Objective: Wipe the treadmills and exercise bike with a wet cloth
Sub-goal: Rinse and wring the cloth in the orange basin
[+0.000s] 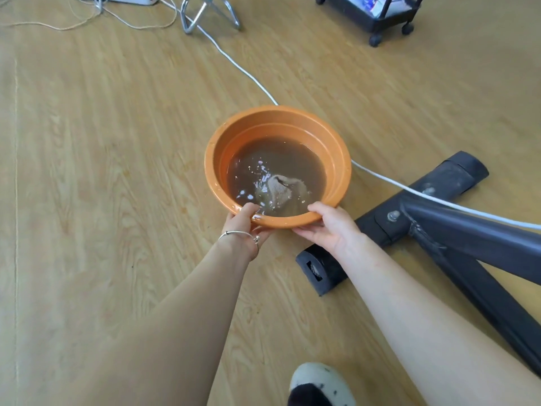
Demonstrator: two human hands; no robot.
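An orange plastic basin (275, 118) sits in the middle of the view over the wooden floor, holding murky brown water. A beige cloth (282, 190) lies soaked in the water near the basin's near side. My left hand (244, 222) grips the near rim, thumb over the edge. My right hand (329, 227) grips the same rim further right, thumb on top and fingers underneath. The black metal base of the exercise bike (433, 212) lies on the floor just right of the basin.
A white cable (243, 71) runs across the floor behind the basin and over the bike frame. A folding chair leg (205, 16) and a black wheeled cart (380, 16) stand at the far edge. My slippered foot (319, 385) is at the bottom.
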